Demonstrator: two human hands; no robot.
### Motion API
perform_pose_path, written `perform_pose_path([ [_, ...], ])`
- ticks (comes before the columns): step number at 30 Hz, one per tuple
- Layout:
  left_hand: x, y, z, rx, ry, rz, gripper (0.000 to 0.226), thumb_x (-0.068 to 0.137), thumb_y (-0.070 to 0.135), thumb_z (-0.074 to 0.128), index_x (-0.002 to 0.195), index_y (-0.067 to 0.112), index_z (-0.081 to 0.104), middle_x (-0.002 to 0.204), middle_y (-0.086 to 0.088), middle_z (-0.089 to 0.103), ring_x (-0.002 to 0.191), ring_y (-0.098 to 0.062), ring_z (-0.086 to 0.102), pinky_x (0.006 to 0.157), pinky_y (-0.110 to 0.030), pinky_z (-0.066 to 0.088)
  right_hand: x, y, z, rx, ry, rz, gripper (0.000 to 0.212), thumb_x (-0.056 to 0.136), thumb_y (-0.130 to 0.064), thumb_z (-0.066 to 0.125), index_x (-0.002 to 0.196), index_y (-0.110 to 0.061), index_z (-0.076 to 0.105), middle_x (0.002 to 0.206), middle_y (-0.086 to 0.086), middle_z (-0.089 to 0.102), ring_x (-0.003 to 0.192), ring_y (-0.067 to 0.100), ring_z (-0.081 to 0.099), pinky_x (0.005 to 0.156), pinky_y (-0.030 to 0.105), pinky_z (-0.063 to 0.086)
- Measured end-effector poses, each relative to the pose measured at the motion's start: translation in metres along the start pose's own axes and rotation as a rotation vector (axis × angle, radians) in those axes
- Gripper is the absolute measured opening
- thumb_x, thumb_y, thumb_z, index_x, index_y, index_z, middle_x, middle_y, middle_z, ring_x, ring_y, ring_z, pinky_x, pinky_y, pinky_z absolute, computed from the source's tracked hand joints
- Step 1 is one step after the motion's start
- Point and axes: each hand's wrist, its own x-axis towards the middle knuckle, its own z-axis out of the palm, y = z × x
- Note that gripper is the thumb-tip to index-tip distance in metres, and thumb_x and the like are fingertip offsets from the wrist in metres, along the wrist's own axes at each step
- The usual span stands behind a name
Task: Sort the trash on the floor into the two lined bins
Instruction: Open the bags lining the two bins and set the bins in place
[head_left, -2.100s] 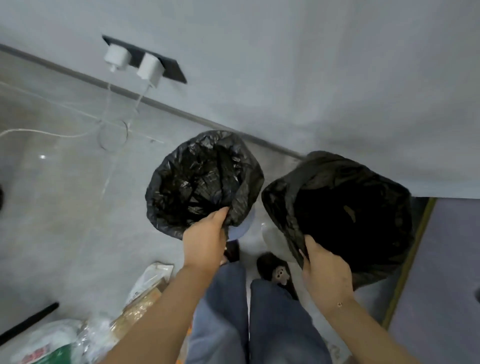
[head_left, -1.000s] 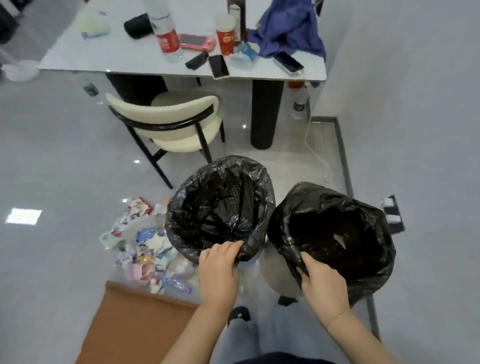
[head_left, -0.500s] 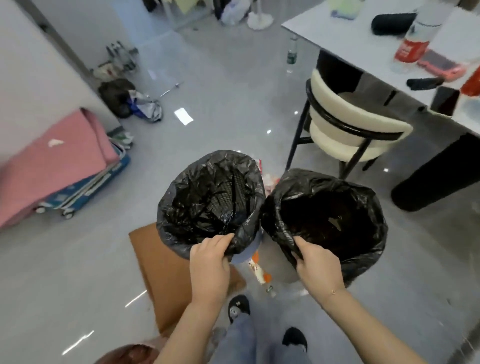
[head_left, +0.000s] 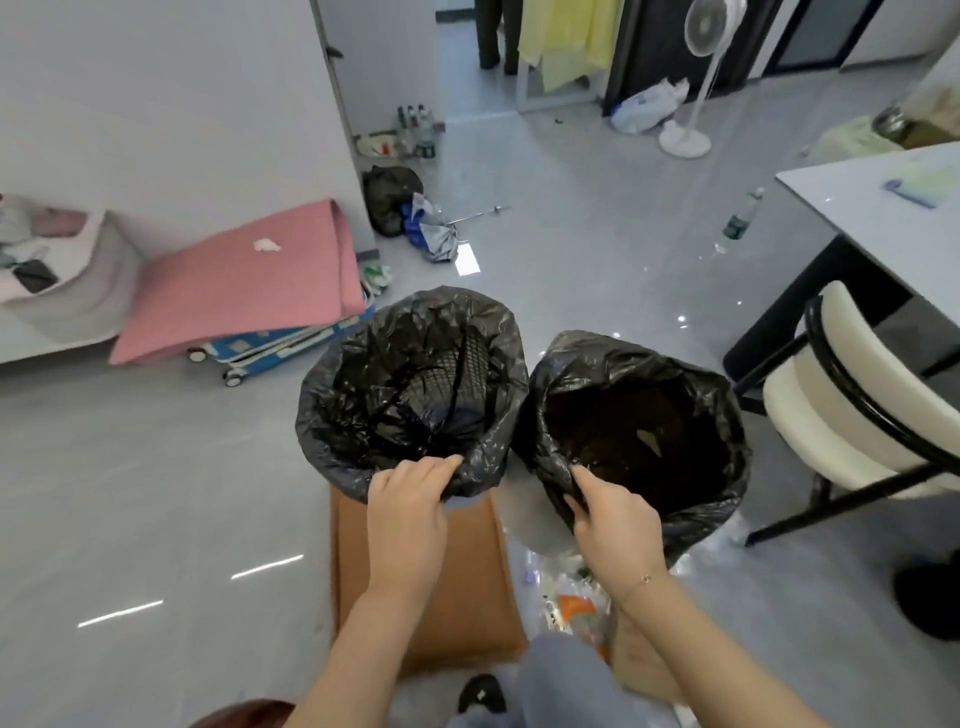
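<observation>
Black liners cover both bins. The left hand (head_left: 408, 512) pinches the near rim of the left bin (head_left: 332, 415), the right hand (head_left: 615, 522) pinches the right bin (head_left: 727, 499). Loose wrappers (head_left: 574, 605) lie on the floor (head_left: 156, 493) beneath, beside brown cardboard (head_left: 467, 597).

Two bins, carried by their rims

The left hand (head_left: 408, 512) grips the left bin (head_left: 363, 364); the right hand (head_left: 613, 519) grips the right bin (head_left: 727, 415), above brown cardboard (head_left: 457, 597) and wrappers (head_left: 574, 605).

Bright, even indoor light; white glare streaks on the glossy floor (head_left: 156, 519); soft blur and wide-angle bending toward the edges.
</observation>
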Motion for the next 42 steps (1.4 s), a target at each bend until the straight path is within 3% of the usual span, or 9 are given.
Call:
perform_pose_path([
  [3, 0.027, -0.02, -0.013, -0.006, 0.027, -0.022, 0.056, 0.061, -0.005, 0.05, 0.109, 0.016, 0.069, 0.096, 0.007, 0.068, 0.083, -0.016, 0.055, 0.074, -0.029, 0.032, 0.034, -0.029, -0.008, -0.023, 0.003, -0.037, 0.023, 0.09, -0.013, 0.051, 0.111, -0.019, 0.057, 0.076, 0.005, 0.067, 0.068, 0.03, 0.063, 0.044, 0.03, 0.023],
  [8, 0.072, -0.055, -0.018, 0.012, 0.09, -0.062, 0.061, 0.058, -0.011, 0.056, 0.11, 0.017, 0.069, 0.097, 0.007, 0.068, 0.083, -0.018, 0.058, 0.074, -0.028, 0.029, 0.092, -0.065, -0.012, -0.031, 0.012, -0.122, 0.029, 0.092, -0.015, 0.051, 0.12, -0.021, 0.056, 0.074, 0.001, 0.067, 0.06, 0.024, 0.057, 0.042, 0.026, 0.022],
  [14, 0.148, -0.101, -0.007, 0.043, 0.115, -0.117, 0.059, 0.06, -0.008, 0.05, 0.11, 0.016, 0.069, 0.095, 0.007, 0.068, 0.084, -0.014, 0.049, 0.074, -0.026, 0.026, 0.193, -0.106, -0.002, -0.041, -0.011, -0.238, 0.012, 0.092, -0.014, 0.048, 0.101, -0.021, 0.052, 0.08, 0.005, 0.067, 0.07, 0.031, 0.061, 0.049, 0.031, 0.031],
  [17, 0.223, -0.138, 0.013, 0.071, 0.102, -0.158, 0.063, 0.056, -0.013, 0.051, 0.109, 0.016, 0.069, 0.093, 0.007, 0.067, 0.08, -0.018, 0.055, 0.071, -0.025, 0.025, 0.285, -0.124, 0.021, -0.018, -0.022, -0.266, 0.019, 0.093, -0.014, 0.047, 0.109, -0.022, 0.055, 0.08, 0.004, 0.068, 0.069, 0.029, 0.061, 0.044, 0.03, 0.027],
  [21, 0.324, -0.183, 0.047, 0.101, 0.048, -0.197, 0.06, 0.056, -0.016, 0.058, 0.106, 0.016, 0.071, 0.089, 0.006, 0.069, 0.075, -0.02, 0.061, 0.07, -0.029, 0.027, 0.4, -0.14, 0.052, -0.001, -0.052, -0.25, 0.024, 0.094, -0.018, 0.047, 0.117, -0.023, 0.054, 0.085, 0.002, 0.069, 0.075, 0.027, 0.064, 0.054, 0.031, 0.04],
  [24, 0.436, -0.233, 0.091, 0.099, 0.039, -0.238, 0.063, 0.053, -0.019, 0.068, 0.105, 0.016, 0.072, 0.089, 0.007, 0.069, 0.076, -0.018, 0.061, 0.073, -0.028, 0.03, 0.528, -0.156, 0.083, 0.022, -0.067, -0.262, 0.026, 0.095, -0.02, 0.048, 0.12, -0.021, 0.056, 0.085, 0.001, 0.069, 0.074, 0.025, 0.064, 0.054, 0.029, 0.035],
  [32, 0.662, -0.303, 0.155, 0.065, -0.136, -0.199, 0.054, 0.057, -0.006, 0.06, 0.104, 0.018, 0.073, 0.09, 0.007, 0.069, 0.076, -0.016, 0.056, 0.071, -0.026, 0.03, 0.756, -0.182, 0.086, -0.004, -0.143, -0.13, 0.026, 0.091, -0.008, 0.048, 0.114, -0.016, 0.056, 0.071, -0.001, 0.056, 0.058, 0.024, 0.05, 0.042, 0.022, 0.016],
  [35, 0.715, -0.318, 0.161, 0.038, -0.204, -0.151, 0.058, 0.053, -0.013, 0.073, 0.104, 0.016, 0.073, 0.087, 0.005, 0.069, 0.073, -0.019, 0.06, 0.071, -0.03, 0.042, 0.8, -0.191, 0.078, 0.016, -0.117, -0.087, 0.024, 0.089, -0.006, 0.051, 0.11, -0.013, 0.059, 0.071, 0.003, 0.058, 0.055, 0.024, 0.05, 0.042, 0.022, 0.015],
  [42, 0.807, -0.335, 0.171, 0.032, -0.374, 0.055, 0.064, 0.044, -0.013, 0.082, 0.101, 0.016, 0.074, 0.085, 0.005, 0.07, 0.069, -0.02, 0.064, 0.059, -0.036, 0.054, 0.85, -0.2, 0.073, 0.014, -0.174, 0.119, 0.037, 0.092, -0.011, 0.045, 0.127, -0.024, 0.051, 0.092, -0.001, 0.066, 0.074, 0.025, 0.063, 0.056, 0.033, 0.043],
])
